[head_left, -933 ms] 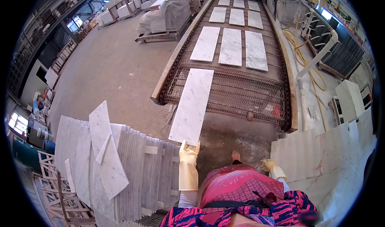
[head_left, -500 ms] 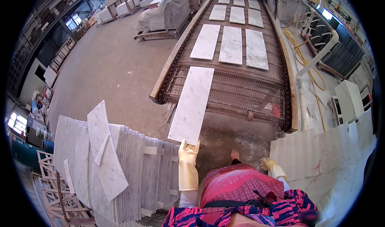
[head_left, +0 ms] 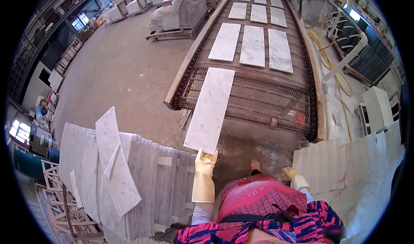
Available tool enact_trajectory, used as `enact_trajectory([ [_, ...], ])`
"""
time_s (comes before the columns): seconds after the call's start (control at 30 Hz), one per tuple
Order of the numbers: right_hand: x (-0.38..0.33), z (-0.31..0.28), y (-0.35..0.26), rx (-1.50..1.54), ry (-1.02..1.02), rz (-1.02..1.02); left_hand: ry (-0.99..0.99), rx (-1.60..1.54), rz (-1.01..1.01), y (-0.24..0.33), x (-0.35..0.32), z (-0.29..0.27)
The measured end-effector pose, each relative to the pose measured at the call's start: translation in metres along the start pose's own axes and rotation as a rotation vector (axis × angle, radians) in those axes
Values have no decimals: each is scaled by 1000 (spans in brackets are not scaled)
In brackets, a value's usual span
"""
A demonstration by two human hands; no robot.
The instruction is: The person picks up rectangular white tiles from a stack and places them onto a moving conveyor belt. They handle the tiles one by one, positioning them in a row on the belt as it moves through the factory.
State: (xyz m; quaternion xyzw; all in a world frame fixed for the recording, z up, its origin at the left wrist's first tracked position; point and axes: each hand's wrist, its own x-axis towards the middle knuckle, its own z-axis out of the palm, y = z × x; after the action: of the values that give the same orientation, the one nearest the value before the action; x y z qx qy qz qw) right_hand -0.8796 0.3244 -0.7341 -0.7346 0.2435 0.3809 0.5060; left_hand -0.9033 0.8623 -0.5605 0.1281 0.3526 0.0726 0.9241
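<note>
In a pale yellow rubber glove, my left hand (head_left: 205, 163) grips the near end of a long white marble tile (head_left: 210, 108) with grey veins. The tile's far part lies over the near left end of a mesh conveyor belt (head_left: 258, 99), while its near part juts out past the belt. My right hand (head_left: 290, 174), gloved alike, hangs low by the edge of a pale sheet-covered surface (head_left: 332, 166). Its fingers look loosely apart, with nothing seen in them. Left of my left hand stands a long row of upright marble tiles (head_left: 148, 175).
A loose marble tile (head_left: 117, 162) and a narrow strip (head_left: 112, 161) lie across the row. Several tiles (head_left: 252, 45) rest farther up the belt between raised side rails (head_left: 317, 93). A wrapped pallet load (head_left: 179, 15) stands beyond. Yellow hose (head_left: 334, 63) and a pale pipe (head_left: 347, 58) run along the right.
The view has shifted slightly, and the tiles on the belt appear a touch farther away. My left hand keeps its hold on the marble tile; my right hand stays low.
</note>
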Motion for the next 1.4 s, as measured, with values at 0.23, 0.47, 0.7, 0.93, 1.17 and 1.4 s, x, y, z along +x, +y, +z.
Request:
enact_trajectory([
  [0.23, 38, -12, 21, 84, -114, -57, 23, 35, 13, 0, 3, 9],
  [0.47, -9, -12, 9, 27, -1, 40, -42, 31, -16, -5, 21, -8],
  [0.7, -28, -7, -17, -37, 9, 44, -79, 78, 43, -2, 16, -8],
  [0.93, -14, -5, -8, -19, -26, 31, -80, 40, 41, -4, 24, -11],
  [1.17, -17, -14, -6, -24, 20, 23, -160, -12, 46, -17, 20, 15],
  [1.4, -35, 0, -43, 60, -9, -65, -362, 12, 107, -24, 40, -26],
])
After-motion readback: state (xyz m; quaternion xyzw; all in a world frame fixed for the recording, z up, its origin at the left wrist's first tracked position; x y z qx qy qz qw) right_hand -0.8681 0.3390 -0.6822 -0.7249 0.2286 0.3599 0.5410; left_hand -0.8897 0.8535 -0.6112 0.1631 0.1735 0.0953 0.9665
